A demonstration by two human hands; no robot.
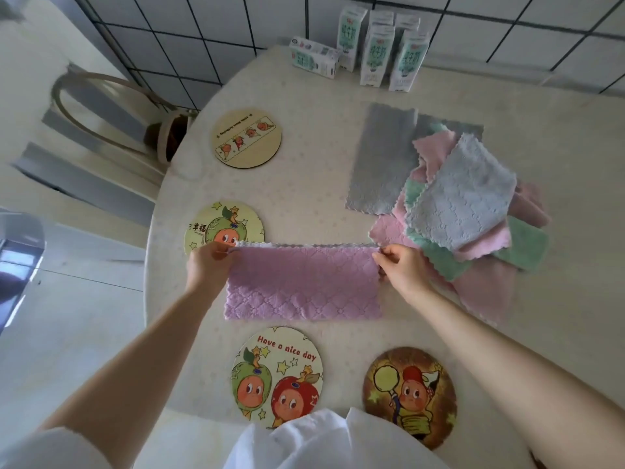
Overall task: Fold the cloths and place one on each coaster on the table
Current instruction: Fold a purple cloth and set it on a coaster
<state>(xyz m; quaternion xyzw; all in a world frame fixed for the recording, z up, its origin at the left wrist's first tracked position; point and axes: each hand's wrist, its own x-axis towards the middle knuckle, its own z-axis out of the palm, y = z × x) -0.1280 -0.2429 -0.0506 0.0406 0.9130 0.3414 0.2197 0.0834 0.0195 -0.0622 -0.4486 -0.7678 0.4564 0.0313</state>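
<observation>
- The lilac quilted microfibre cloth (302,282) lies flat on the pale speckled counter (304,184), in front of the person. It looks doubled over once into a long strip, with its scalloped edges meeting along the far side.
- The left hand (208,265) has its fingers (223,252) pinching the far left corner. The right hand (402,269) has its fingers (384,257) pinching the far right corner. Both hold the layers together.
- Handling, as a judgement: the cloth is light, soft and limp, so it will sag wherever it is unsupported. It is plush rather than slippery and cannot break. The corners are the right hold, because pinching both layers there keeps the edges aligned for the next fold (probably end to end).
- Four round printed coasters are all bare:
  - the "Have a nice day" coaster (277,374) and the brown coaster (409,394) nearest the person;
  - the green-fruit coaster (225,228), partly under the left hand;
  - the pale coaster with a strip of figures (247,138), farther off.
- To the right sits a loose heap of pink, green and pale blue cloths (466,211), overlapping a grey cloth (382,157) spread flat.
- Green-and-white milk cartons (372,49) stand at the counter's far edge against a white tiled wall (203,35) with dark grout. A chair (101,106) sits to the left.
</observation>
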